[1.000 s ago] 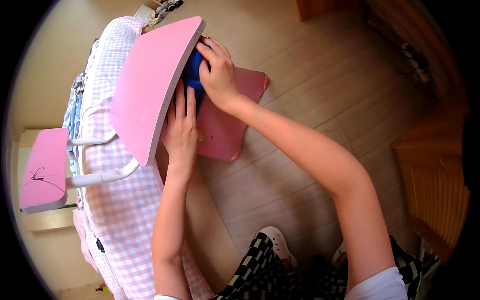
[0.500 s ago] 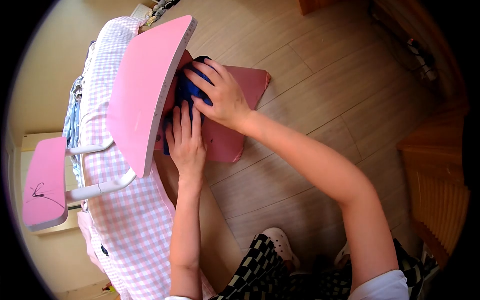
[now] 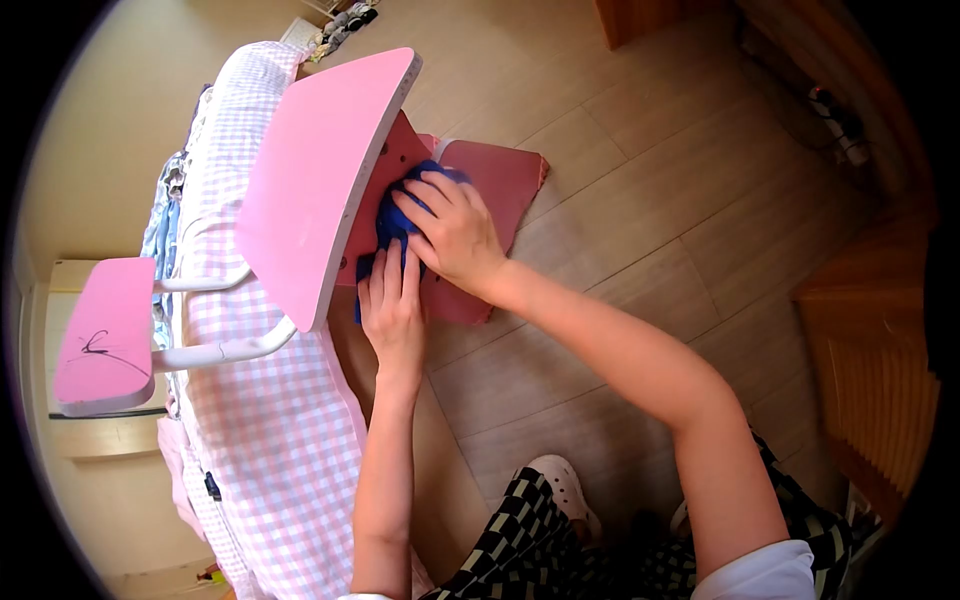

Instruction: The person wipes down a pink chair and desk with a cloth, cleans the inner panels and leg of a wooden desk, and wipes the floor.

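A blue cloth [image 3: 396, 222] lies bunched against the pink upright under the seat of a pink chair [image 3: 310, 170]. My right hand [image 3: 455, 225] grips the cloth's upper part with bent, slightly parted fingers. Just below and to the left, my left hand [image 3: 393, 305] holds the lower part, its longer fingers laid over the fabric. Both palms face away from me, so the thumb of the left is hard to see. The chair is tipped, with its backrest [image 3: 105, 335] at the left on white metal tubes and its pink base panel [image 3: 495, 185] behind my right hand.
A bed with a pink-and-white checked cover [image 3: 270, 430] runs along the left. Wood-look floor [image 3: 600, 250] spreads to the right, with a wooden cabinet [image 3: 865, 340] and a power strip [image 3: 840, 125] at the far side. My shoe [image 3: 562, 490] shows below.
Both hands and the blue cloth sit slightly lower and farther right in view. The chair appears shifted right too, its backrest higher. More of the pink upright shows above the cloth.
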Tool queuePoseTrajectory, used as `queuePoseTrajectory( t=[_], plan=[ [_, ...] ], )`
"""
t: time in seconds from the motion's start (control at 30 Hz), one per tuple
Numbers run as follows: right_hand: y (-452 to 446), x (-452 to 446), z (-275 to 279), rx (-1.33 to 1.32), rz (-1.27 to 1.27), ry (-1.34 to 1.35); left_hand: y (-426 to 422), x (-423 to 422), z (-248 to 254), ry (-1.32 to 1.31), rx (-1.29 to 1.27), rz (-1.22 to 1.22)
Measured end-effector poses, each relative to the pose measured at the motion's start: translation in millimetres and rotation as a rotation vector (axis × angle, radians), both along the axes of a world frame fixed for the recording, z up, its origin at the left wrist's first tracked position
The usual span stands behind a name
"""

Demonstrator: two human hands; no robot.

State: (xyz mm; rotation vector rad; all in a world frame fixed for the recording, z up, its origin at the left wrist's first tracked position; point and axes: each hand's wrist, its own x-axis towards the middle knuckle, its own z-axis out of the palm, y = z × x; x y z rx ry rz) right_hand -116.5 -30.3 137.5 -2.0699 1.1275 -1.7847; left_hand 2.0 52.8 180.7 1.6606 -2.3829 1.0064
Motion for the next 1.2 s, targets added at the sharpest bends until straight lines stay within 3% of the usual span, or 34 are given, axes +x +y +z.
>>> queuePoseTrajectory(
  t=[0.47, 0.67, 0.73, 0.9, 1.2],
  plan=[
    [34.7, 16.6, 3.2, 0.045, 0.043, -0.029, 33.5, 22.5, -2.5, 0.087, 0.043, 0.006],
    [25.8, 11.5, 15.5, 0.092, 0.114, -0.215, 28.1, 25.0, 0.3, 0.226, -0.015, -0.132],
    [28.4, 10.6, 27.0, 0.105, 0.131, -0.27, 27.2, 23.4, 6.6, 0.242, -0.14, -0.263],
    [24.7, 12.2, 42.2, 0.089, 0.121, -0.36, 22.0, 20.0, 25.4, 0.152, -0.2, -0.293],
    [8.7, 19.8, 17.3, 0.069, 0.088, -0.242, 13.5, 19.4, 11.0, 0.002, -0.084, -0.015]
  ],
)
